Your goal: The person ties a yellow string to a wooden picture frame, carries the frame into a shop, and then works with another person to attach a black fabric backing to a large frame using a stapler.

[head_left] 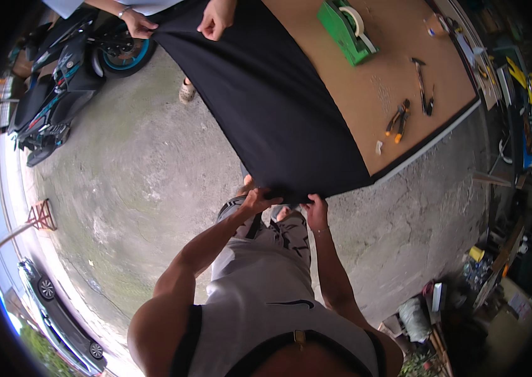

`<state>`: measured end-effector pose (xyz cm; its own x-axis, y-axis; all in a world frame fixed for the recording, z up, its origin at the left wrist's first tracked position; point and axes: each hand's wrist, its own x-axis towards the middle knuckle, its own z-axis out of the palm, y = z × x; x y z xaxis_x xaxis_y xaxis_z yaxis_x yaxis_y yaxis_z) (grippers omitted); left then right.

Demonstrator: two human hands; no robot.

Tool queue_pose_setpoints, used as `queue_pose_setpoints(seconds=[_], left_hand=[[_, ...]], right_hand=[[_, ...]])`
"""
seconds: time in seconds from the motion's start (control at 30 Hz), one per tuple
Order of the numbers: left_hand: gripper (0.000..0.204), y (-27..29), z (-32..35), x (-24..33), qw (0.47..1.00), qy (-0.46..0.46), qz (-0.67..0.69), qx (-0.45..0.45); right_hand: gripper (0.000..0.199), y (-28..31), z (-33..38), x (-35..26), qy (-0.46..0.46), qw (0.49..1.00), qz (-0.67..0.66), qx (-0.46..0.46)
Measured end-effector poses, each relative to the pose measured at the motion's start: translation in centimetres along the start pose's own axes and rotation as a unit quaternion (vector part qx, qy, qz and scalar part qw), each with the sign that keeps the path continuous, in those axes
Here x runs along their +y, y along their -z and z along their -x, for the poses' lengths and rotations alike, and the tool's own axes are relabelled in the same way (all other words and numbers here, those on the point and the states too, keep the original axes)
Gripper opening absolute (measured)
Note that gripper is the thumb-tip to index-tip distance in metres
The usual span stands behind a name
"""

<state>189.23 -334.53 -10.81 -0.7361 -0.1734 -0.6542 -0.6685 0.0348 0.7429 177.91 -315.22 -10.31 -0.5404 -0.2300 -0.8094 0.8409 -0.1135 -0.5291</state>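
- The black cloth (278, 107) stretches ahead of the two hands, its near edge between them and its far end under another person's hands.
- The left hand (258, 202) pinches that near edge at its left part, fingers bent over the fabric.
- The right hand (316, 211) pinches the same edge a little farther right, thumb and fingers closed on it (the two hands are near each other but apart).
- Beyond them, a co-worker's one hand (139, 25) grips the cloth's far left edge; the co-worker's other hand (217, 20) is curled over the fabric, and whether it holds any, I cannot tell.
- Ahead and to the right of the right hand, the brown board (347, 107) lies partly under the cloth.
- On it, nearest the right hand, are pliers (398, 120) with orange-tipped handles; a hammer (421, 78) lies farther off, and a green dispenser (340, 39) with a pale roll farther still.
- Far left of the left hand stands a dark motorcycle (59, 94).
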Motion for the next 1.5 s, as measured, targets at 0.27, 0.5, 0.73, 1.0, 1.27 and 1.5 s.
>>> queue_pose_setpoints(seconds=[0.27,0.5,0.73,1.0,1.27,1.5], left_hand=[[0.028,1.0,8.6,7.1,0.859,-0.354,-0.280,0.240],[0.025,0.7,9.0,7.8,0.976,-0.169,-0.113,0.074],[0.059,3.0,7.8,11.0,0.988,-0.098,-0.097,-0.070],[0.064,5.4,4.0,12.9,0.974,-0.050,-0.141,-0.169],[0.044,11.7,-5.2,16.0,0.962,-0.103,-0.160,-0.196],[0.023,14.1,-7.6,19.0,0.964,0.000,-0.105,-0.242]], right_hand=[[0.037,-2.5,2.8,1.6,-0.061,0.851,-0.341,-0.395],[0.030,-4.7,-0.6,6.3,-0.078,0.887,-0.160,-0.427],[0.034,-6.8,-1.3,8.6,-0.109,0.762,-0.341,-0.539],[0.032,-8.5,1.5,9.6,-0.069,0.818,-0.375,-0.432],[0.025,-15.1,7.0,8.6,0.017,0.846,-0.513,-0.140],[0.023,-17.2,4.1,13.4,0.125,0.719,-0.669,-0.141]])
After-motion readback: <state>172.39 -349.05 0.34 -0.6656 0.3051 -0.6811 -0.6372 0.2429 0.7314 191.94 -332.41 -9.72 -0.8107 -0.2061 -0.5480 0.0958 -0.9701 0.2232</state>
